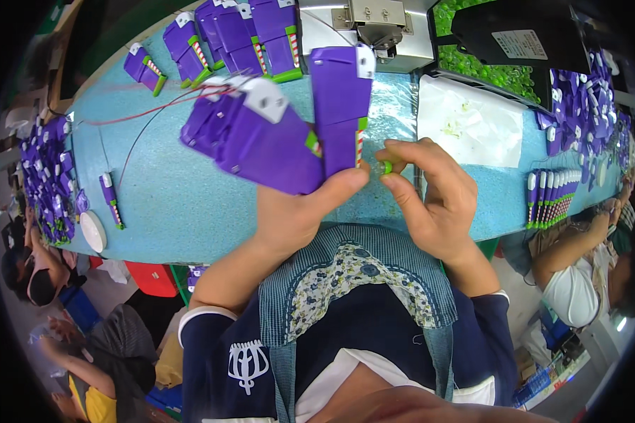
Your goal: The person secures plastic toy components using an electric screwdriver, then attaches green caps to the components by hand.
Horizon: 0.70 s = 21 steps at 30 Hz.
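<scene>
My left hand (293, 215) grips a fan of flat purple plastic wing-shaped pieces (261, 134) with white ends. One purple piece (342, 84) stands apart from the rest, with a green and red-white striped edge, and thin red and black wires trail off to the left. Between the thumb and forefinger of my right hand (437, 194) is a small translucent green plastic part (386, 167). It is held just right of the striped edge, with a small gap between them. The left-hand bundle is slightly blurred.
Several finished-looking purple pieces (219, 42) lie along the far edge of the blue table (169, 197). A metal machine (374, 35) stands at the back, beside a black tray of green parts (483, 77). White paper (473, 123) lies in front. Purple piles flank both sides; co-workers sit left and right.
</scene>
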Each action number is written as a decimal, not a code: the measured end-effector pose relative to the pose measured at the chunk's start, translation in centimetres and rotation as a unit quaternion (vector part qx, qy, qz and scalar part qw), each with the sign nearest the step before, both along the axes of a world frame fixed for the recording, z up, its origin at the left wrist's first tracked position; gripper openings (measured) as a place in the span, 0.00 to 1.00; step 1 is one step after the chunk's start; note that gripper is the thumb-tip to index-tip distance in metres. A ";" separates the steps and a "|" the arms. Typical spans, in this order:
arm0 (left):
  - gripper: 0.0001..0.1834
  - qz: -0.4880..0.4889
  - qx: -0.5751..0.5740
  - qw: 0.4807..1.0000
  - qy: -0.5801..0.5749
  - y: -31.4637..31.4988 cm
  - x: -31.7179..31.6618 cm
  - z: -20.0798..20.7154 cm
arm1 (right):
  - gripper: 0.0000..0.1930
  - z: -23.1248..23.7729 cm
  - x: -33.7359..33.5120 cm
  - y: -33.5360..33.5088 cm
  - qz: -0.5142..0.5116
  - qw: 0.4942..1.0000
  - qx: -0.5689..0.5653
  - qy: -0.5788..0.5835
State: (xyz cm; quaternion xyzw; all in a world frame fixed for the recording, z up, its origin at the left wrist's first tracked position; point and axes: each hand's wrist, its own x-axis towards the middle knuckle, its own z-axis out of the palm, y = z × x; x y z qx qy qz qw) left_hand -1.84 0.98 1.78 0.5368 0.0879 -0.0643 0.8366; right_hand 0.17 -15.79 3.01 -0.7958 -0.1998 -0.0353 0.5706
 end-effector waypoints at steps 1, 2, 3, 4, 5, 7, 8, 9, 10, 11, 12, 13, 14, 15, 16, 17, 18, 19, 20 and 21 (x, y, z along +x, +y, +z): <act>0.17 -0.001 -0.005 1.000 0.001 -0.1 0.0 -0.2 | 0.17 0.1 -0.3 0.1 -0.015 1.000 0.010 -0.008; 0.20 -0.022 -0.003 1.000 0.010 -0.2 0.0 -0.5 | 0.17 -0.1 -0.4 0.1 -0.015 1.000 0.005 -0.007; 0.24 -0.046 -0.001 0.999 0.019 -0.3 0.1 -0.7 | 0.18 -0.5 -0.6 0.1 -0.017 0.999 0.003 -0.041; 0.24 -0.048 -0.005 0.999 0.020 -0.4 0.1 -0.7 | 0.19 -0.8 -0.7 0.1 -0.019 0.997 0.002 -0.075; 0.19 -0.035 -0.019 0.999 0.028 -0.6 0.1 -0.6 | 0.19 -0.8 -0.8 0.2 -0.020 0.997 -0.001 -0.074; 0.15 -0.025 -0.035 0.998 0.038 -0.8 0.0 -0.4 | 0.17 -0.8 -1.1 0.1 -0.030 0.999 0.035 -0.024; 0.15 -0.022 -0.061 0.997 0.051 -0.9 0.0 -0.3 | 0.17 -0.9 -0.9 -0.2 -0.032 0.999 0.033 -0.023; 0.16 -0.020 -0.088 0.994 0.064 -0.9 0.0 -0.2 | 0.16 -1.0 -0.4 -0.5 -0.007 0.999 0.029 -0.033; 0.16 -0.023 -0.090 0.994 0.064 -1.0 0.0 -0.2 | 0.14 -1.1 -0.1 -0.7 0.017 0.999 0.024 -0.043; 0.16 -0.018 -0.113 0.991 0.065 -1.1 0.0 -0.2 | 0.14 -1.0 0.0 -0.8 0.013 0.999 0.021 -0.044; 0.17 -0.014 -0.138 0.988 0.065 -1.4 0.1 -0.3 | 0.13 -1.0 0.0 -1.0 0.019 0.999 0.022 -0.043; 0.17 -0.021 -0.144 0.987 0.065 -1.5 0.3 -0.2 | 0.12 -0.9 0.1 -1.2 0.024 0.999 0.022 -0.043; 0.18 -0.026 -0.151 0.985 0.074 -1.5 0.4 -0.1 | 0.11 -0.8 0.2 -1.4 0.022 0.999 0.010 -0.043; 0.19 -0.031 -0.158 0.983 0.083 -1.5 0.5 -0.1 | 0.11 -0.6 0.2 -1.8 0.015 0.999 0.003 -0.045; 0.19 -0.039 -0.164 0.982 0.083 -1.4 0.4 -0.2 | 0.10 -0.3 0.4 -2.2 -0.010 0.999 -0.004 -0.034; 0.18 -0.025 -0.116 0.989 0.089 -1.4 0.2 -0.3 | 0.10 -0.1 0.5 -2.8 -0.034 0.999 -0.011 -0.023; 0.18 -0.009 -0.064 0.994 0.093 -1.1 0.1 -0.4 | 0.08 -0.4 1.1 -4.1 -0.064 0.996 -0.049 -0.034; 0.18 -0.016 -0.066 0.993 0.093 -0.6 -0.1 -0.9 | 0.08 -0.7 1.6 -5.5 -0.119 0.986 -0.109 -0.041; 0.19 0.000 -0.051 0.997 0.058 -0.1 -0.3 -1.6 | 0.07 -1.1 2.3 -7.0 -0.174 0.969 -0.168 -0.047; 0.21 0.015 -0.036 0.999 0.024 0.1 -0.3 -2.1 | 0.07 -1.9 3.1 -8.7 -0.218 0.947 -0.226 -0.069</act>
